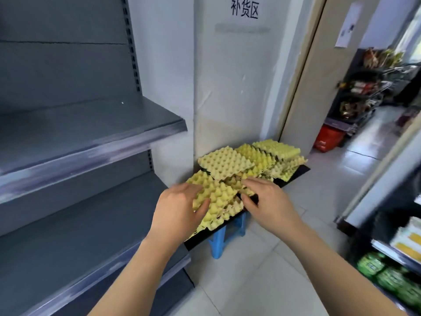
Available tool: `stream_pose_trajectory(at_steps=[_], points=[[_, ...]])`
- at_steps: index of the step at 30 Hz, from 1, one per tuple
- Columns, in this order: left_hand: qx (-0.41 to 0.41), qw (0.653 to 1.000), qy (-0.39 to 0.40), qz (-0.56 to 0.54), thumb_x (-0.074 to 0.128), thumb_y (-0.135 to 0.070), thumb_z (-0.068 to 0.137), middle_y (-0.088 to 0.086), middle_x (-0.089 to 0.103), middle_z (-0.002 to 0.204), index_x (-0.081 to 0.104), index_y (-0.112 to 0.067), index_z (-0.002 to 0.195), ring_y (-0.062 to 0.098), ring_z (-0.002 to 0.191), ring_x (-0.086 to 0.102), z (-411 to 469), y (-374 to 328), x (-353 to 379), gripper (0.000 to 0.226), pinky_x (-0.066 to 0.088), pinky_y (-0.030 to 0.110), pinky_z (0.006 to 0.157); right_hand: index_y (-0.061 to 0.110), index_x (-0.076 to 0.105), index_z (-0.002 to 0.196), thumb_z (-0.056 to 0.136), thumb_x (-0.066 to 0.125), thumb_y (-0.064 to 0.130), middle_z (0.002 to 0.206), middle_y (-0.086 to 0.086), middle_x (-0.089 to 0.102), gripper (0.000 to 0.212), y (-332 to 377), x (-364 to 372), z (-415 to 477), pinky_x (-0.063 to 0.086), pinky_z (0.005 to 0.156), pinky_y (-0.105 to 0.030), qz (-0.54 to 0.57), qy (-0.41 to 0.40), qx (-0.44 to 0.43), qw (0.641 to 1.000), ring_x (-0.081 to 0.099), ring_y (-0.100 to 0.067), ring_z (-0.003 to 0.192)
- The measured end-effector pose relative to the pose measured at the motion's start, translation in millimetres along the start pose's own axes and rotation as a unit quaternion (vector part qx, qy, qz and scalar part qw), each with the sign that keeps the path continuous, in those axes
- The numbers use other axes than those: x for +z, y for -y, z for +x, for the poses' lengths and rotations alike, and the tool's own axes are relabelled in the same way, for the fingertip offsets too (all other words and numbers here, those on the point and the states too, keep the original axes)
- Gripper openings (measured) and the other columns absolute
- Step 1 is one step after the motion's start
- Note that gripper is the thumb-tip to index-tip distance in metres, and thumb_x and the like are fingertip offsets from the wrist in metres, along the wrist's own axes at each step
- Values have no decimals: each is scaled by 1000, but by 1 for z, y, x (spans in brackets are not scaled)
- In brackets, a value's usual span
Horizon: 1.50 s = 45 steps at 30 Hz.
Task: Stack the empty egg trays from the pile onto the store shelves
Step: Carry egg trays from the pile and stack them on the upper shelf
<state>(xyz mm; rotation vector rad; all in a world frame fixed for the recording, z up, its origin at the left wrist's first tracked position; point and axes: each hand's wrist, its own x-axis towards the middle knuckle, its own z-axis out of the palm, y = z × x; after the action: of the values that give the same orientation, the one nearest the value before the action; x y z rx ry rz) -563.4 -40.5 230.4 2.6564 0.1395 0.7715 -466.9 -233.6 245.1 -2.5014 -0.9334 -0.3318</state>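
Observation:
A pile of yellow pulp egg trays (248,165) lies on a black board (293,176) set on a blue plastic stool (219,238) against the white wall. The nearest egg tray (218,192) sits tilted on top of the front stack. My left hand (180,206) grips its left edge, thumb on top and fingers at the rim. My right hand (266,201) grips its right edge, fingers curled over the rim. Grey metal store shelves (91,137) stand at the left with bare boards.
A lower grey shelf (86,242) juts out at hip height beside the stool. A doorway at the right leads to an aisle with a red basket (329,139) and stocked racks (362,92). Green packets (387,277) fill a shelf at the lower right.

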Motion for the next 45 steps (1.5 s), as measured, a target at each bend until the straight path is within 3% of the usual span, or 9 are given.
stream_pose_trajectory(at_steps=[7,10,22,31,34,40,45], points=[[-63,996,57,-28,65,-41,89,-2,69,116,68,-18,121,22,110,61,75,-23,116,39,48,33,89,12,62,125,92,57,25,124,-4,63,35,-128,14,48,42,98,-31,-1,43,46,998,55,-22,118],[-89,991,96,-24,62,-43,90,-2,67,117,65,-20,125,22,110,59,106,-17,160,41,48,38,92,17,58,130,94,54,27,130,-1,60,38,-172,32,74,41,101,-31,2,62,64,996,51,-18,123],[-170,963,209,15,53,-47,95,-7,61,126,55,-27,133,14,113,57,251,56,303,44,49,34,90,14,53,134,96,51,27,131,-3,59,40,-307,122,233,40,94,-28,10,139,128,982,52,-19,119],[-308,908,281,-21,56,-48,92,-5,54,136,41,-24,144,16,118,54,311,112,401,59,48,34,94,14,48,139,95,52,30,136,-5,54,46,-395,185,326,39,95,-27,68,193,167,964,49,-19,124],[-349,893,285,-23,57,-53,90,-4,49,140,39,-25,145,16,119,54,323,126,436,64,47,30,86,14,48,138,95,54,32,137,-6,53,47,-427,211,356,37,92,-24,83,221,154,959,49,-20,124],[-449,848,275,-58,65,-52,85,3,36,150,30,-23,150,23,131,43,345,142,502,79,42,34,97,13,39,143,96,50,36,140,-8,47,53,-484,268,412,38,98,-30,74,305,81,946,43,-21,127],[-548,794,256,-55,77,-58,70,9,23,155,18,-21,153,32,139,31,356,156,537,109,38,46,107,16,28,148,95,49,43,151,-10,32,63,-509,312,435,26,111,-38,63,383,85,918,26,-25,140]])
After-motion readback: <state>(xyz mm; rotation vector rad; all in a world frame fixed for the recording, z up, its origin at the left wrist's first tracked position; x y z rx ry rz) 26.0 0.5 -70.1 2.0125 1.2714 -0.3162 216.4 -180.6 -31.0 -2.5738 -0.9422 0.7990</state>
